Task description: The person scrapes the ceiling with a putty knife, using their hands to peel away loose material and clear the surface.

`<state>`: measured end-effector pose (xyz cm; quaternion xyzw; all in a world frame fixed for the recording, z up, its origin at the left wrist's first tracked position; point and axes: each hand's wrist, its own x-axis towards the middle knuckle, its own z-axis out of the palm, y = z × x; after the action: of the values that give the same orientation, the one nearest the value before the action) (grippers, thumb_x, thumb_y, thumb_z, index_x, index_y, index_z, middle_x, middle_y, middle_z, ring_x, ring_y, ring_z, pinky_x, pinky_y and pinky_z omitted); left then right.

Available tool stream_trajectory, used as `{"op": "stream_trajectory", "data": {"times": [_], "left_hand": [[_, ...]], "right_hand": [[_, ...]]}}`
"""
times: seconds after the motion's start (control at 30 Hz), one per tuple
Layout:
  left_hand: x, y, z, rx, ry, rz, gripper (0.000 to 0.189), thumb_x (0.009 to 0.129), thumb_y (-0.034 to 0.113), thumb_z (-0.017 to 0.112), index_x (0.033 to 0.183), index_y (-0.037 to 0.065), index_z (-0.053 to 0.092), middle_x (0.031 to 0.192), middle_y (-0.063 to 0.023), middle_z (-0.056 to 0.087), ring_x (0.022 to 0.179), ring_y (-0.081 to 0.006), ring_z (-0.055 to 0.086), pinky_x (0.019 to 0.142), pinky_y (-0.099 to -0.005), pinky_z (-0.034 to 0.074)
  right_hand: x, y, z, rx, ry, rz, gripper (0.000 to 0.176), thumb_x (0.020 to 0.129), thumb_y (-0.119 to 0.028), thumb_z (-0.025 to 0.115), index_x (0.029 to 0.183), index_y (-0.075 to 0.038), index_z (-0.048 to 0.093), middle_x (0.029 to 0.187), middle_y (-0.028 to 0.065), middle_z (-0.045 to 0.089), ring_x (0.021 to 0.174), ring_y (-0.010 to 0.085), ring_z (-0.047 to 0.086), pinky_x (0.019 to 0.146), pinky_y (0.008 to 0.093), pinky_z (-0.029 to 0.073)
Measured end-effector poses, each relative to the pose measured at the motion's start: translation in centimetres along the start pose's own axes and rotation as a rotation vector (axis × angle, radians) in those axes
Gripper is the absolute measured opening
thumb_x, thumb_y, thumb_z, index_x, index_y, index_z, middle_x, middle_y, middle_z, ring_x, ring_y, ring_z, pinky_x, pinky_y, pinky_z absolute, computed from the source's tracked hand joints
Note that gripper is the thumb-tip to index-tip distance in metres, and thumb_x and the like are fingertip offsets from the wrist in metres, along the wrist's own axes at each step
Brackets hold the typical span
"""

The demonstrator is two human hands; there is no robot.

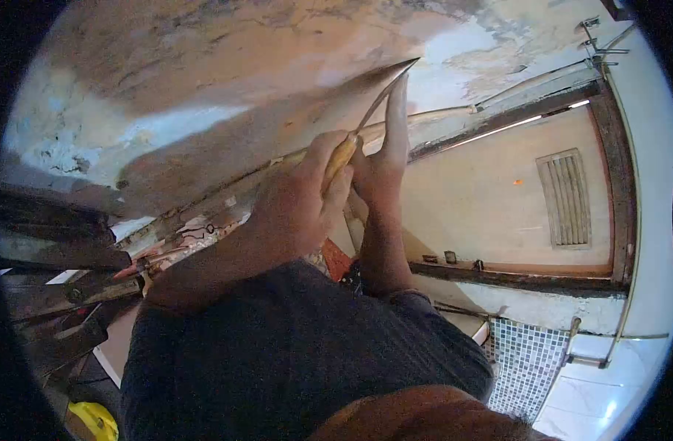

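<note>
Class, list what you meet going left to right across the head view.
Dark wooden planks → left hand, gripping a wooden tool handle → right hand, fingers stretched upward → slatted vent.

- Dark-sleeved left hand (296,202): grip closed round yellow handle (338,163) of thin tool (355,136).
- The right hand (380,165): one finger stretched along the blade (384,92).
- Blade tip touches peeling ceiling (204,59).
- Slatted vent (568,197) on wall, right.

No text, brand or number can be read. The vent grille (568,198) right of the hands (300,209) shows only plain slats.
</note>
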<state>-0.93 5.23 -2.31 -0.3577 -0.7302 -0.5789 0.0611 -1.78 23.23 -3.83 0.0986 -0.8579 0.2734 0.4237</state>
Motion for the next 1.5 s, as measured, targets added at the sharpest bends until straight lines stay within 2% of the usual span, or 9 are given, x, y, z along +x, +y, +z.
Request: {"op": "stream_trajectory", "data": {"times": [0.1,0.47,0.57,0.73,0.87,0.97,1.03,1.33,1.5], "left_hand": [[1.1,-0.3,0.7,0.056,-0.08,-0.148,0.039,0.096,0.021,0.056,0.129,0.005,0.045,0.086,-0.0259,0.066,0.084,-0.0465,0.066,0.074,-0.0515,0.052],[4.4,-1.1,1.3,-0.038,-0.104,-0.022,0.036,0.095,0.021,0.056,0.125,0.002,0.051,0.093,-0.0298,0.064,0.089,-0.0491,0.063,0.076,-0.0513,0.051],[0.8,1.4,-1.1,-0.061,-0.125,-0.046,0.034,0.096,0.019,0.054,0.125,0.001,0.051,0.098,-0.0306,0.063,0.094,-0.0471,0.063,0.081,-0.0474,0.051],[0.8,2.0,-3.8,-0.111,-0.075,-0.202,0.035,0.097,0.017,0.054,0.127,-0.003,0.053,0.111,-0.0254,0.063,0.106,-0.0336,0.064,0.093,-0.0407,0.047],[2.5,1.8,-3.3,-0.039,-0.143,-0.242,0.036,0.097,0.015,0.055,0.128,-0.004,0.053,0.119,-0.0232,0.062,0.108,-0.0331,0.063,0.095,-0.0387,0.047],[1.7,1.9,-4.0,0.015,-0.09,-0.033,0.036,0.097,0.014,0.055,0.128,-0.003,0.054,0.12,-0.0209,0.062,0.105,-0.0321,0.063,0.093,-0.0371,0.047],[1.8,2.6,-3.5,-0.188,-0.06,-0.244,0.036,0.097,0.014,0.055,0.128,-0.004,0.054,0.12,-0.0213,0.062,0.105,-0.0295,0.063,0.093,-0.0356,0.046],[0.5,5.4,-5.8,-0.131,-0.111,-0.235,0.044,0.098,0.018,0.049,0.135,-0.005,0.05,0.129,-0.0222,0.058,0.128,-0.0288,0.049,0.111,-0.0383,0.031],[1.5,6.3,-5.2,-0.038,-0.088,-0.225,0.041,0.098,0.022,0.051,0.13,-0.005,0.055,0.121,-0.0164,0.06,0.098,-0.018,0.057,0.087,-0.03,0.044]], "right_hand": [[0.2,-0.1,-0.2,-0.001,0.047,0.064,0.085,0.069,0.007,0.06,0.148,0.005,0.031,0.155,0.0297,0.027,0.144,0.0433,0.027,0.118,0.0432,0.024],[1.4,2.2,-2.1,-0.029,-0.011,0.102,0.083,0.069,0.003,0.056,0.148,0.008,0.029,0.152,0.034,0.027,0.142,0.0469,0.028,0.118,0.0452,0.022],[0.2,-0.7,-1.4,-0.019,-0.001,-0.079,0.086,0.069,0.006,0.058,0.149,0.007,0.027,0.155,0.0294,0.027,0.145,0.042,0.026,0.119,0.044,0.022],[0.7,-2.5,0.1,-0.017,0.02,-0.008,0.088,0.067,0.008,0.056,0.15,0.006,0.026,0.155,0.0313,0.025,0.144,0.0458,0.025,0.117,0.0461,0.024],[1.9,-1.6,-0.8,-0.043,0.038,0.016,0.089,0.068,0.006,0.057,0.151,0.006,0.024,0.155,0.0316,0.023,0.145,0.0447,0.023,0.117,0.0444,0.024],[1.5,-3.7,-0.5,0.019,0.004,0.04,0.089,0.069,0.005,0.056,0.151,0.006,0.023,0.156,0.0314,0.02,0.145,0.0443,0.023,0.118,0.0437,0.024],[1.9,-3.1,-0.2,0.003,0.021,0.058,0.091,0.068,0.005,0.057,0.152,0.005,0.021,0.157,0.0309,0.019,0.145,0.0447,0.023,0.117,0.0442,0.025],[2.1,-3.7,-0.9,-0.026,0.043,0.004,0.087,0.068,0.003,0.058,0.15,0.002,0.031,0.154,0.0265,0.029,0.142,0.0434,0.03,0.117,0.0477,0.024],[2.2,-3.9,-0.3,-0.035,0.134,0.041,0.083,0.07,-0.002,0.06,0.149,0.002,0.033,0.155,0.0249,0.03,0.142,0.0406,0.032,0.117,0.0496,0.025]]}}
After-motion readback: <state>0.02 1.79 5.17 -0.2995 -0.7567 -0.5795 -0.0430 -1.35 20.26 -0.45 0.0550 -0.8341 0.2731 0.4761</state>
